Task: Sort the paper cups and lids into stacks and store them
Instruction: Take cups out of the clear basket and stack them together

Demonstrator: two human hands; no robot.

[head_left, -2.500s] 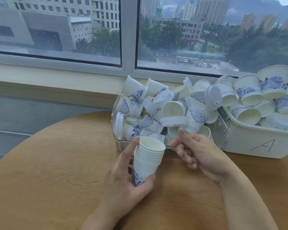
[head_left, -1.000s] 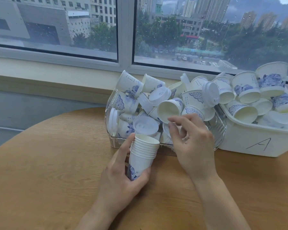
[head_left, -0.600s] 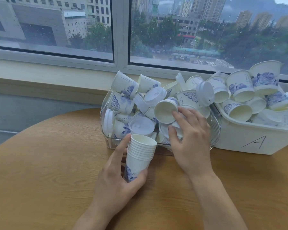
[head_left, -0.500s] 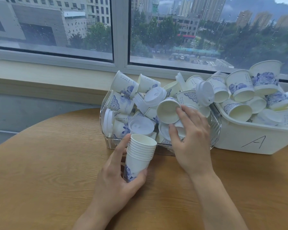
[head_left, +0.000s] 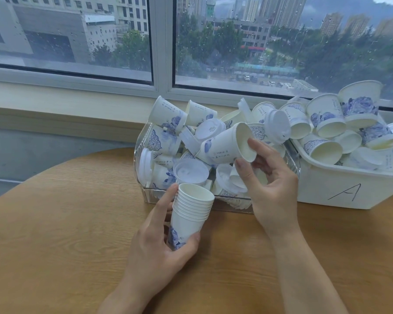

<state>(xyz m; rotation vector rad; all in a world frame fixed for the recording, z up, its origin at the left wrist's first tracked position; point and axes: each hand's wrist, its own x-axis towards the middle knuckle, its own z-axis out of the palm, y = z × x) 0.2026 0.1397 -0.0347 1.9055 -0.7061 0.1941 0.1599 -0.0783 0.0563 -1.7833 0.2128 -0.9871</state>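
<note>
Item one: right hand (head_left: 272,186), fingers (head_left: 258,147) pinching the rim of a single paper cup (head_left: 229,145) (tipped sideways) above the clear bin (head_left: 290,159). Item two: left hand (head_left: 159,243), fingers curled round our nested cup stack (head_left: 190,214), upright over the wooden surface (head_left: 55,223). White bin (head_left: 340,189) marked A alongside.

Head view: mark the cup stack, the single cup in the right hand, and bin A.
cup stack (head_left: 188,219), head view, side wall
single cup (head_left: 225,147), head view, outer side wall
bin A (head_left: 322,189), head view, front wall
</note>
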